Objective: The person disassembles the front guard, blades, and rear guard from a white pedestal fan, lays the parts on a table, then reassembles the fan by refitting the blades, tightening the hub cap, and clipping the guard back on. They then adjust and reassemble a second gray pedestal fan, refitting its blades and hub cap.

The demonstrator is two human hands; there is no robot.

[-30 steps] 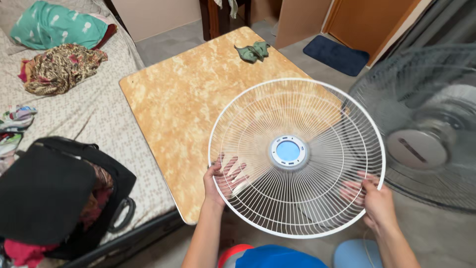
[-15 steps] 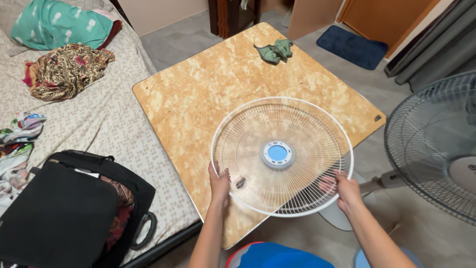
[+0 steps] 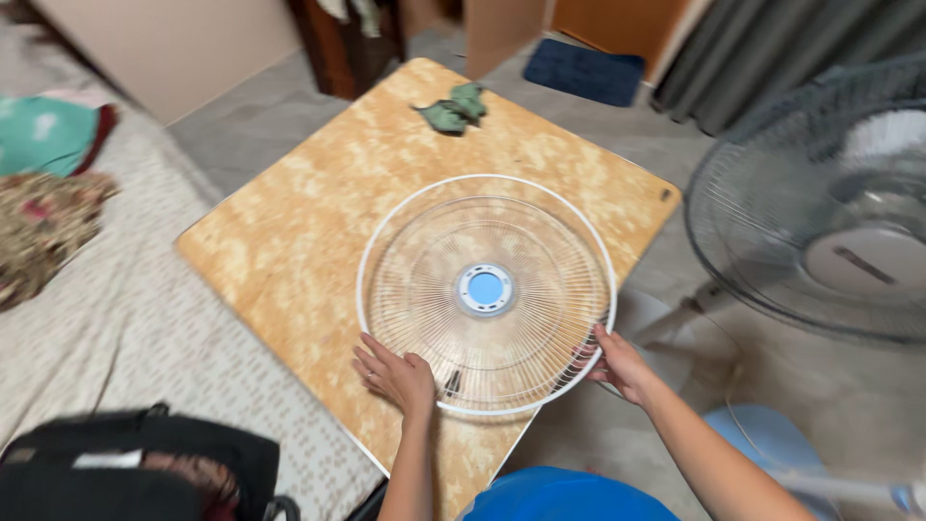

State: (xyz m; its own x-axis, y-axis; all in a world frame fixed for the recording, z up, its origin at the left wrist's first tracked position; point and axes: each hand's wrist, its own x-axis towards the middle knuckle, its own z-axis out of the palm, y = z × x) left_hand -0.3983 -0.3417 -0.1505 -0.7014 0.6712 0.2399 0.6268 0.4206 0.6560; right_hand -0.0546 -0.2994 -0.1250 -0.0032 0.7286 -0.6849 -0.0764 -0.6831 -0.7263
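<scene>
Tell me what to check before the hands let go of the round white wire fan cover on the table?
1. Left hand on the round white wire fan cover: ok, fingers rest on its near rim.
2. Right hand holding the rim: ok, it grips the right edge.
3. Cover fully over the tan marbled square table: not ok, its right edge reaches the table's edge.
4. Cover lying flat: cannot tell, the picture is blurred.
5. Crumpled green cloth out of the way: ok, it lies at the far corner, apart.
6. Standing grey fan apart from the cover: ok.
</scene>
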